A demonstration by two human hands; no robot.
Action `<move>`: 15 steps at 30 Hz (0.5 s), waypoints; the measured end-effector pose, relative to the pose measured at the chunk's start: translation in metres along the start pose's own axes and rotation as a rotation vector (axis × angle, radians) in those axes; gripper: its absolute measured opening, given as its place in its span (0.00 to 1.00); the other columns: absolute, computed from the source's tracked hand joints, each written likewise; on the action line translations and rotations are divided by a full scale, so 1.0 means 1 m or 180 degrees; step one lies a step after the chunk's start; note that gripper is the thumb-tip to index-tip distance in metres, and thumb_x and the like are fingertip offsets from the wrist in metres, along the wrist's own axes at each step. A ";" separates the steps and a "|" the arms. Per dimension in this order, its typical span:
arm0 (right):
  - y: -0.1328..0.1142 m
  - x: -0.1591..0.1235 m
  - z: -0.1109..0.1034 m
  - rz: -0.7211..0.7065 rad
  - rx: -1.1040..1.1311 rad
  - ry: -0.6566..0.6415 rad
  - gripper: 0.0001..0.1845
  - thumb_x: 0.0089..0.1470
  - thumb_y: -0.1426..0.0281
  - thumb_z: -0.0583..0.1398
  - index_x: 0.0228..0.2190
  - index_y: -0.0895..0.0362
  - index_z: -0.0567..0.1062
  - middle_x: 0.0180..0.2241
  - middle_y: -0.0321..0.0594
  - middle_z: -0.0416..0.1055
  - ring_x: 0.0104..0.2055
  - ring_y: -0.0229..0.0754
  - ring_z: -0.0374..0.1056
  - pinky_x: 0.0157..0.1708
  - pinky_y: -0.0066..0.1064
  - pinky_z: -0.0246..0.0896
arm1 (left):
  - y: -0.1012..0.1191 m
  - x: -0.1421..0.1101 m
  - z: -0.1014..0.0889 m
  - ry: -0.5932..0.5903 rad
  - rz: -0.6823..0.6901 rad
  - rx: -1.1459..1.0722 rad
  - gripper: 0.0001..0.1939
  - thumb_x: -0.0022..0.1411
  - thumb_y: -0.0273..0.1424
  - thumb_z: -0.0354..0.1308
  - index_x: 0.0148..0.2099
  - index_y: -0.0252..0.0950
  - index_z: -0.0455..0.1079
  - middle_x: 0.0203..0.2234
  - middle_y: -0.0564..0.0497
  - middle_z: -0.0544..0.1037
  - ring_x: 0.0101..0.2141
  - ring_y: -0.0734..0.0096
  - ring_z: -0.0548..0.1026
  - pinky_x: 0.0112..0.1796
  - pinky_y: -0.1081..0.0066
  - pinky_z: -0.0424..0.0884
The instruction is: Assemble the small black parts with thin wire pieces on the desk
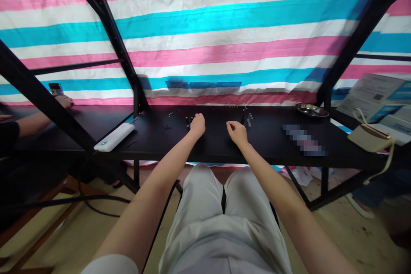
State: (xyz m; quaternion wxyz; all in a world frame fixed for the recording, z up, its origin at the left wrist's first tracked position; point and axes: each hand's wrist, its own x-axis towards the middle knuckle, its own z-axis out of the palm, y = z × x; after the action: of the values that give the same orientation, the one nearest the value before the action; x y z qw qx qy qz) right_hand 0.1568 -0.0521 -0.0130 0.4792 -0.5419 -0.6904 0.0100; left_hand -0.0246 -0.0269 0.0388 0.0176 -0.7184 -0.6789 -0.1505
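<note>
My left hand (pixel 198 125) rests above the black table (pixel 215 147) with its fingers curled closed. What it holds, if anything, is hidden. Small dark cylindrical pieces (pixel 187 122) stand just left of it. My right hand (pixel 237 132) is closed in a pinch, thumb against forefinger, apart from the left hand; I cannot make out anything between the fingertips. To its right lies a cluster of several small greyish, translucent pieces (pixel 249 120). A small dark item (pixel 243 119) shows right behind that hand.
A white oblong device (pixel 114 137) lies at left, near thin black scraps (pixel 166 127). At right are a shiny metal dish (pixel 312 110), a blurred flat item (pixel 303 140) and a beige bag (pixel 369 138). Black frame posts (pixel 117 36) flank the table. Another person's hand (pixel 65 101) is far left.
</note>
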 end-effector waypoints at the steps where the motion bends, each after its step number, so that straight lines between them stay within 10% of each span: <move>1: 0.002 0.000 0.001 -0.0052 0.0068 -0.0008 0.17 0.57 0.64 0.49 0.35 0.57 0.76 0.34 0.42 0.74 0.35 0.40 0.68 0.38 0.29 0.61 | -0.002 0.001 0.002 -0.0025 0.0042 -0.0030 0.16 0.54 0.15 0.46 0.46 0.29 0.61 0.45 0.36 0.66 0.43 0.58 0.72 0.40 0.66 0.68; 8: 0.004 -0.001 0.003 -0.0182 0.0398 0.0184 0.18 0.58 0.61 0.48 0.38 0.58 0.73 0.36 0.45 0.72 0.36 0.42 0.67 0.37 0.32 0.61 | 0.014 0.005 0.027 0.0556 0.0894 -0.1504 0.10 0.54 0.16 0.48 0.33 0.33 0.66 0.34 0.45 0.72 0.37 0.67 0.72 0.40 0.68 0.67; 15: 0.005 0.000 0.000 0.0094 0.0577 0.0195 0.21 0.60 0.59 0.42 0.31 0.55 0.69 0.33 0.43 0.70 0.36 0.42 0.65 0.37 0.31 0.58 | 0.062 -0.006 0.040 0.0427 0.0395 -0.4216 0.05 0.57 0.21 0.50 0.33 0.32 0.66 0.26 0.50 0.72 0.25 0.76 0.73 0.30 0.73 0.68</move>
State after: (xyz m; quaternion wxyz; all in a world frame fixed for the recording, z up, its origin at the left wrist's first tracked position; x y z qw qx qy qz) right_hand 0.1601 -0.0497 -0.0157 0.5470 -0.5065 -0.6635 0.0629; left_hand 0.0433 -0.0285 0.0101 -0.3765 -0.6043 -0.3979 -0.5786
